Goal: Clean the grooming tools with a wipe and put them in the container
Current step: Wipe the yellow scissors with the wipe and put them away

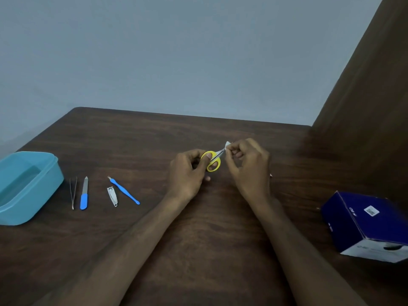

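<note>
A: Where are the small scissors with the yellow plastic handle loops (213, 161)?

B: Between the two hands, above the dark wood-grain surface (198, 228). The left hand (187, 173) grips the yellow loops, fingers curled round them, thumb lying over the upper loop. The metal blades point up and toward the right hand.

A: And the right hand (248, 163)?

B: Its fingertips pinch a small white wipe (227, 144) against the blade tips. The other fingers are curled in toward the palm.

A: What lies out from there?

B: Left of the left hand, on the surface, a blue-handled cuticle tool (124, 191) lies slanted. Just beside it, on its far side from the hands, lies a small silver nail clipper (112, 196). Further left is a nail file with a blue handle (84, 193), then thin metal tweezers (73, 192) near it, the two apart.

A: And the container?

B: The open light blue plastic container (44, 195) sits furthest left, past the tweezers. I cannot make out anything inside it.

A: Anything on the other side?

B: Well to the right of the right hand, a dark blue cardboard box with a white end (362, 224) sits tilted.
</note>
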The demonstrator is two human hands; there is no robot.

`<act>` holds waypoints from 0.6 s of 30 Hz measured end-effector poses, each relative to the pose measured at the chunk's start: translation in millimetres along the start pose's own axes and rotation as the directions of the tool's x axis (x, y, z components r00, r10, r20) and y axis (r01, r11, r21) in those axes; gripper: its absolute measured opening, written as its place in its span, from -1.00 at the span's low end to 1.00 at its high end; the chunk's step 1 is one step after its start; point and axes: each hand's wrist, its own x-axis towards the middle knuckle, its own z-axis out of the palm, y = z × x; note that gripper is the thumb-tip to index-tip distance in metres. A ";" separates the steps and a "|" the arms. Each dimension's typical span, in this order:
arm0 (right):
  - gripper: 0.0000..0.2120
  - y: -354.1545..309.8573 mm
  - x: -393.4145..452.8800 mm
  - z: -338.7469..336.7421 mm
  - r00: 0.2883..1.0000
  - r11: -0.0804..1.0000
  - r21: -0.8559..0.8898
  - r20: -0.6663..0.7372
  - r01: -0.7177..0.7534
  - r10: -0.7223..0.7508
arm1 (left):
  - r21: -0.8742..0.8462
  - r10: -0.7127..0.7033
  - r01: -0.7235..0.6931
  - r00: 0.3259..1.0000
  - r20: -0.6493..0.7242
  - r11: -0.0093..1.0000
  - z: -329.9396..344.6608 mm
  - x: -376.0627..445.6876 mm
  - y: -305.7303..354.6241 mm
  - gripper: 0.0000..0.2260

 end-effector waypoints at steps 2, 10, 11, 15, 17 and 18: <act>-0.90 0.3 1.7 -0.5 1.000 1.000 -0.006 0.017 0.027 -0.026 | 0.008 0.006 -0.006 1.000 -0.001 1.000 -0.8 -0.5 1.2 -0.82; -0.92 5.4 1.8 -4.7 0.997 0.996 0.036 -0.019 -0.080 0.080 | 0.040 0.024 -0.025 0.999 0.032 0.999 -0.3 -1.1 2.0 -0.83; -0.92 4.9 1.5 -4.8 0.997 0.996 0.040 -0.010 -0.074 0.075 | 0.035 0.023 -0.024 0.999 0.031 0.999 -0.4 -1.3 2.4 -0.83; -0.92 6.7 4.7 -8.9 0.993 0.995 0.043 -0.065 -0.095 0.097 | 0.034 0.028 -0.029 0.999 0.043 0.999 0.1 -1.8 3.5 -0.82; -0.91 -1.0 1.3 -6.8 1.000 0.998 0.058 -0.018 -0.017 0.018 | 0.024 0.034 -0.034 0.999 0.035 0.999 0.8 -1.5 3.1 -0.80; -0.90 -7.5 -1.4 -3.9 0.999 0.998 0.055 0.023 0.030 -0.031 | 0.018 0.037 -0.038 0.999 0.030 0.999 0.7 -1.2 2.5 -0.79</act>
